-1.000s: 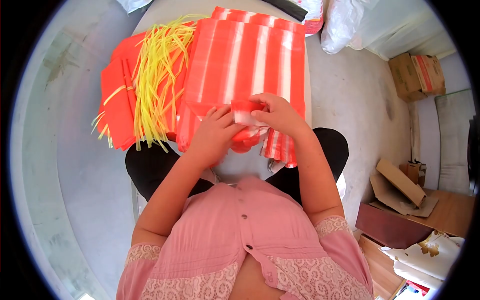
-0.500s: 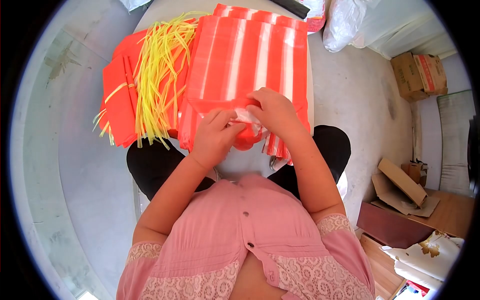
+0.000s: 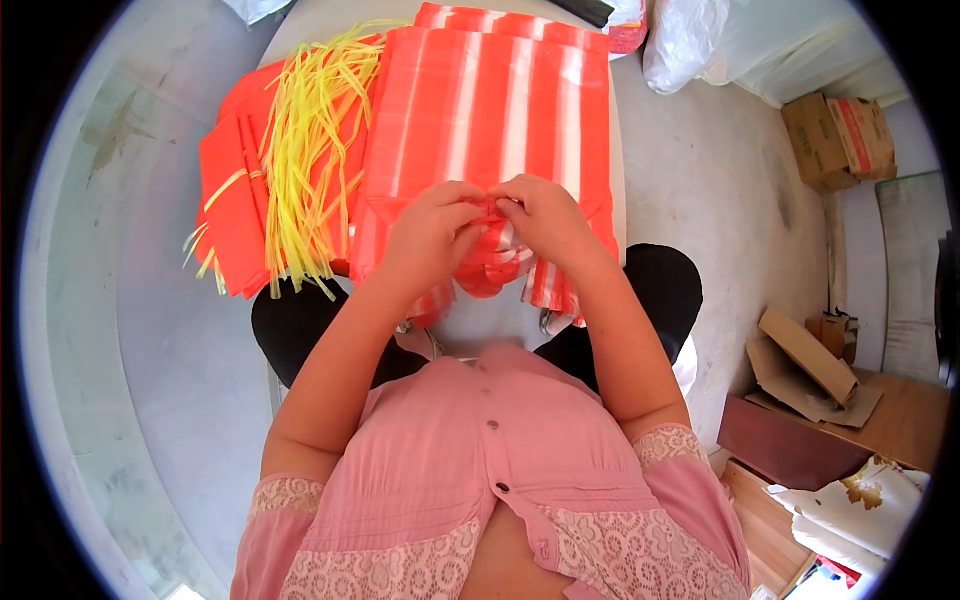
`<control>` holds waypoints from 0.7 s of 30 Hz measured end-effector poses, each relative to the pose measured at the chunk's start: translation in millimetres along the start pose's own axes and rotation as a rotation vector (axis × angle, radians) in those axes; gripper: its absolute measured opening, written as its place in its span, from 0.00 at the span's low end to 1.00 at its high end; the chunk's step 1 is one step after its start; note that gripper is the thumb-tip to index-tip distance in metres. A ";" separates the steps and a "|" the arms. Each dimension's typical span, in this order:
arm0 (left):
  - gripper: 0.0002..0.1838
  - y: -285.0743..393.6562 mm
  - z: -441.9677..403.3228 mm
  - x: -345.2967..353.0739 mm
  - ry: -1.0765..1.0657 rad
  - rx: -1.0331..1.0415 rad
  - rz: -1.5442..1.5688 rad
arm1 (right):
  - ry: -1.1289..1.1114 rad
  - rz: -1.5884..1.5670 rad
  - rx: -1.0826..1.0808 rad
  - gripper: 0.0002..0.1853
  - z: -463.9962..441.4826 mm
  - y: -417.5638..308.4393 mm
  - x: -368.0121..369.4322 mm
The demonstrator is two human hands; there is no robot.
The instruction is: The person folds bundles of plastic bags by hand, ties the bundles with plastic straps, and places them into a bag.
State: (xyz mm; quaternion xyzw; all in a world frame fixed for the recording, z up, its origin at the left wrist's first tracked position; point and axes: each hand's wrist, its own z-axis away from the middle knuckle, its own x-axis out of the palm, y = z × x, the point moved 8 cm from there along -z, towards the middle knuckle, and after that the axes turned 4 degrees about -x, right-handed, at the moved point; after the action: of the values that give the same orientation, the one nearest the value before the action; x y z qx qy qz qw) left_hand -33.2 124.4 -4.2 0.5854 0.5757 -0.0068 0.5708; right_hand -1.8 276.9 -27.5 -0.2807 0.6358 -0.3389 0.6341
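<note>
A stack of red-and-white striped plastic bags [image 3: 480, 110] lies flat in front of me. At its near edge my left hand [image 3: 432, 232] pinches the gathered top of a bag between thumb and fingers. My right hand [image 3: 545, 222] is closed on the same bag, its fingertips almost touching those of the left. Below the fingers hangs a crumpled red-and-white part of the bag [image 3: 488, 270]. To the left, a bunch of yellow plastic strips [image 3: 312, 160] is draped over red plastic. My fingers cover the exact spot being gripped.
A folded red bundle [image 3: 232, 205] with a yellow tie sits left of the strips. My black-clad knees [image 3: 665, 300] flank the stack. On the right are a cardboard box [image 3: 835, 140], flattened cardboard [image 3: 810, 370] on a wooden surface, and a white plastic sack [image 3: 685, 40] at the back.
My left hand has moved up and right, bringing its fingertips close to the right hand's. The gap between the hands at the bag's top has narrowed.
</note>
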 end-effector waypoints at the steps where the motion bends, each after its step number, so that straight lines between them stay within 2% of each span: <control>1: 0.10 -5.8 -1.9 3.1 -0.017 -0.048 0.021 | 0.028 -0.065 0.019 0.11 -0.2 6.1 0.6; 3: 0.09 -17.0 -4.6 8.5 -0.050 -0.146 0.061 | 0.135 -0.105 -0.093 0.10 0.4 11.2 -1.7; 7: 0.08 -23.2 -9.8 9.5 -0.034 -0.181 0.076 | 0.258 -0.068 -0.231 0.09 21.2 -11.5 -17.0; 10: 0.08 -30.8 -11.2 12.8 -0.055 -0.251 0.070 | 0.017 0.110 -0.430 0.08 35.3 -30.9 0.1; 13: 0.08 -27.7 -14.1 11.5 -0.071 -0.332 0.026 | 0.120 0.215 -0.714 0.09 43.5 -41.7 5.3; 15: 0.08 -27.5 -14.9 10.5 -0.092 -0.373 -0.004 | 0.110 0.246 -0.700 0.11 44.0 -41.2 5.0; 18: 0.11 -29.5 -6.3 15.0 -0.076 -0.107 -0.097 | 0.098 0.294 -0.653 0.14 44.8 -37.2 6.8; 21: 0.17 -18.6 4.7 8.9 -0.020 0.055 -0.205 | 0.098 0.335 -0.644 0.17 43.3 -36.1 5.4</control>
State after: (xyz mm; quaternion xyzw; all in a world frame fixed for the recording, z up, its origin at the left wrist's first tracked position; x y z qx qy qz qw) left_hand -39.8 121.4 -24.1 0.5390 0.6264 -0.0867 0.5564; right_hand 38.5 247.4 -1.0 -0.3414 0.7766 -0.0256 0.5289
